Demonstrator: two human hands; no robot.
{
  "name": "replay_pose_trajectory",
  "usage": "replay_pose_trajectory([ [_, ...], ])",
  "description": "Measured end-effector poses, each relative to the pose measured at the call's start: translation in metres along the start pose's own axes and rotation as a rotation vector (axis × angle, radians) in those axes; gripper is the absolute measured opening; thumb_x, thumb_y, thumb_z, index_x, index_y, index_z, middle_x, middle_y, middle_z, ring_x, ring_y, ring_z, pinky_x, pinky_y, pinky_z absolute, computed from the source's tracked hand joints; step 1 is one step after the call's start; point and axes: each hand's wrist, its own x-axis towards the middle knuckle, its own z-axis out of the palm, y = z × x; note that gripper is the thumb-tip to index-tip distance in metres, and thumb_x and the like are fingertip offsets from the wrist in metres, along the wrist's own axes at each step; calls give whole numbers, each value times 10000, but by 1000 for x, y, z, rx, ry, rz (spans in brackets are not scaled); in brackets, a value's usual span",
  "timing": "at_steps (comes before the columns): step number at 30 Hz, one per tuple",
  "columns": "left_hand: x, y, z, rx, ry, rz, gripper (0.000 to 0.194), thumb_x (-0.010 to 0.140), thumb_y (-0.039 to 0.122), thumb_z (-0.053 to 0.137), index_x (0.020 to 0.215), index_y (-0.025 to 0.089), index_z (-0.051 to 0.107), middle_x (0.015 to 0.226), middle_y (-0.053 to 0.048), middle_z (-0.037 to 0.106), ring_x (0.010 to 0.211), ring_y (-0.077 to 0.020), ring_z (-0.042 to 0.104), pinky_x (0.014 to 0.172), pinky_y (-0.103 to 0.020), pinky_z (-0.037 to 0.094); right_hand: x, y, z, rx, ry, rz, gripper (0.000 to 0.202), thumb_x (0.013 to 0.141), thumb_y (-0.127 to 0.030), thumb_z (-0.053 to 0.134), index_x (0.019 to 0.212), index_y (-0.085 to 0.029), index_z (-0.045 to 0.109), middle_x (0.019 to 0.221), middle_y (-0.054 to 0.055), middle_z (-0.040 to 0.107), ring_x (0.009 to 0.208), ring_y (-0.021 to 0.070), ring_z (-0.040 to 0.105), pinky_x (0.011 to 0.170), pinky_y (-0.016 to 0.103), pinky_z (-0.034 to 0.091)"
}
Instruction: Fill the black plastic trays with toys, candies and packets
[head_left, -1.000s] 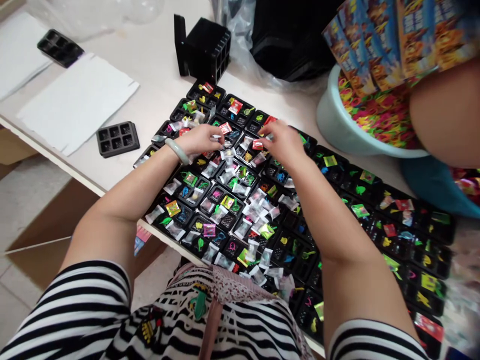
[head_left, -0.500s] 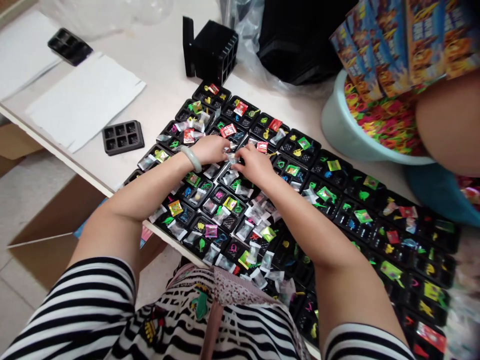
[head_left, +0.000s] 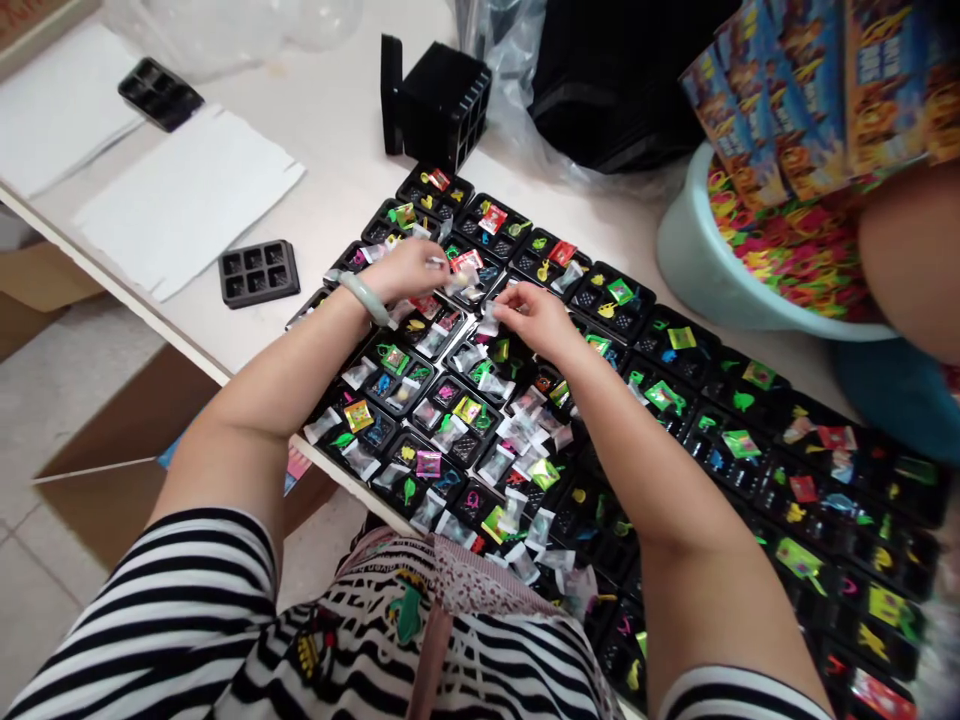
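Observation:
Rows of black compartment trays (head_left: 615,300) cover the table, holding small colourful plastic pieces, candy sachets and clear-wrapped packets. My left hand (head_left: 414,268), with a pale bangle at its wrist, is over the upper left trays, its fingers bent close together beside a red sachet (head_left: 466,262); whatever is between them is too small to name. To its right, my right hand (head_left: 531,315) pinches a clear-wrapped packet (head_left: 489,318) between thumb and fingertips above a tray. A heap of clear-wrapped packets (head_left: 525,425) lies on the trays nearer to me.
Stacked black trays (head_left: 442,100) stand at the back. A light blue tub (head_left: 690,250) of colourful pieces, with printed cards (head_left: 780,100) over it, is at the right beside someone's bare limb. White sheets (head_left: 187,200) and an unfilled tray (head_left: 259,273) lie left; a cardboard box (head_left: 120,460) sits below.
My hands have moved apart: the left went up and left, the right shifted slightly right with a clear-wrapped packet at its fingertips. The whole view has shifted slightly.

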Motion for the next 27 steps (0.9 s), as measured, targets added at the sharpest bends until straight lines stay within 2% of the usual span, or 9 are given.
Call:
replay_pose_trajectory([
  [3,11,-16,-9,37,117,-67,231,859,318,663,979,138,743,874,-83,710,953,-261,665,890,-358,494,4,2,-8,26,83,42,217,861,-291,603,1038,-196,684,990,53,708,850,203,630,809,374,539],
  [6,19,-20,-6,118,127,-139,190,848,251,671,991,148,742,950,-112,728,1034,-294,669,937,-373,493,13,8,-15,0,146,93,292,902,-324,568,1155,-216,665,1057,59,686,818,208,621,738,385,560],
  [10,18,-11,2,231,84,-204,215,892,259,635,1028,133,744,1059,-155,742,1114,-317,671,980,-368,490,35,21,-32,-96,248,67,215,924,-343,612,1093,-217,653,1010,47,699,887,212,636,846,391,545],
  [13,12,-6,0,255,132,-199,260,939,292,584,1078,138,740,1093,-156,738,1147,-313,660,997,-368,486,52,26,-51,-169,360,93,131,926,-247,606,1044,-206,646,995,59,727,914,209,640,901,375,503],
  [15,9,-4,-5,166,168,-180,259,944,308,591,1078,142,737,1032,-138,735,1097,-301,668,972,-376,493,62,27,-61,-203,397,127,127,923,-190,581,1028,-200,652,1008,75,742,908,208,643,899,371,488],
  [18,5,1,-13,-136,148,-213,230,943,318,614,1044,140,719,812,-78,679,866,-253,667,824,-368,516,77,28,-65,-238,374,160,124,889,-165,590,984,-202,661,989,69,750,904,222,655,892,383,495],
  [22,5,2,-13,-507,118,-253,166,944,308,639,908,146,650,670,-18,566,613,-140,530,620,-280,436,90,32,-61,-316,273,178,134,840,-175,622,959,-210,673,1004,73,754,930,255,670,895,412,522],
  [25,11,-1,-6,-692,106,-226,215,950,333,659,840,163,587,667,-9,541,555,-101,478,556,-247,359,88,25,-55,-335,287,99,132,848,-224,640,968,-204,691,1072,106,743,997,277,661,936,436,517],
  [27,17,2,0,-807,95,-213,257,964,359,661,823,177,548,663,4,516,531,-85,456,532,-241,324,83,11,-45,-249,268,5,149,877,-299,641,973,-198,695,1062,97,734,1004,264,650,947,427,510],
])
